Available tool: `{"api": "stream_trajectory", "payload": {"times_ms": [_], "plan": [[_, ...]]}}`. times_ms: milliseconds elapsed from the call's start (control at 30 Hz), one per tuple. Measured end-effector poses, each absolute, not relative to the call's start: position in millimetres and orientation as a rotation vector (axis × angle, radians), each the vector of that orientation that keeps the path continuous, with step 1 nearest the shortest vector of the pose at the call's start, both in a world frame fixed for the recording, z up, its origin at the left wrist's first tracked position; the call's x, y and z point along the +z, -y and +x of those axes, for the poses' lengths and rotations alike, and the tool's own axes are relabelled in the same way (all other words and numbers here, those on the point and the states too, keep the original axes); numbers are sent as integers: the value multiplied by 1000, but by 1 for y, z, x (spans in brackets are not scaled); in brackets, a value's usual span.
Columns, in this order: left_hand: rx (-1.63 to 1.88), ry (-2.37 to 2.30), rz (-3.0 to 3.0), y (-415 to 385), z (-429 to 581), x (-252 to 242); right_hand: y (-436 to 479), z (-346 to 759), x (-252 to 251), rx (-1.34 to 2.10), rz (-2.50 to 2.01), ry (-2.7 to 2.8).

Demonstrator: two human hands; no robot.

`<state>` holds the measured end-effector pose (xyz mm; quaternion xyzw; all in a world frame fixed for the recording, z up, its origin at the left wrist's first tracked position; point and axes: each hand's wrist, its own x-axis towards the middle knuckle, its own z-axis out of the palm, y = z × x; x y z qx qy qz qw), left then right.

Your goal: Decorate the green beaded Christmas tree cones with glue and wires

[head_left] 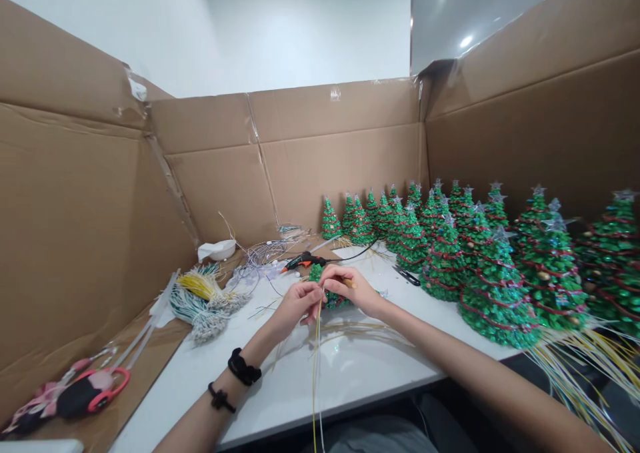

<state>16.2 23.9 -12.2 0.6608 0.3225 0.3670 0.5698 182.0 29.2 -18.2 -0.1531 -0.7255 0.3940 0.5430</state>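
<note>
- Flattened brown cardboard panels (280, 173) stand around a white desk (170, 400) like a three-sided screen, with white walls beyond them.
- The left hand (300, 306) is curled shut, its fingers gripping pale yellow strands (316, 373) that hang down past the desk's front edge.
- The right hand (350, 290) is bent over from the other side, its fingertips pinching a short tan rod (349, 283). The two hands nearly touch above the work.
- A small green beaded Christmas tree (333, 298) lies on the desk directly under both hands, partly hidden by them. It seems to be tipped over, but the fingers block a clear view.
- Just behind the hands lies a black glue gun (303, 261), with its cord running off to the right. Black-handled scissors (406, 275) lie to the right of the hands, beside the trees.
- Finished-looking beaded trees (497, 300), with red garlands and silver stars, stand in crowded rows along the right side of the desk. Long loose strands (575, 366) spill over its edge at the right.
- To the left are bundled green, white and yellow strands (200, 293), a tangle of thin wire (270, 250) and a white tape roll (216, 249).
- A black wristband (244, 368) and a black cord bracelet (220, 397) circle the left wrist.
</note>
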Motion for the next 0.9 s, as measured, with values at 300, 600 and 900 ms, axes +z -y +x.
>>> {"api": "stream_trajectory", "payload": {"times_ms": [300, 600, 900], "plan": [[878, -811, 1599, -22, 18, -13, -34, 182, -20, 1060, -364, 1704], [1004, -909, 1762, -20, 21, -13, -37, 178, -27, 978, -420, 1636], [1129, -974, 2106, -14, 23, -14, -38, 177, -30, 961, -474, 1552]]}}
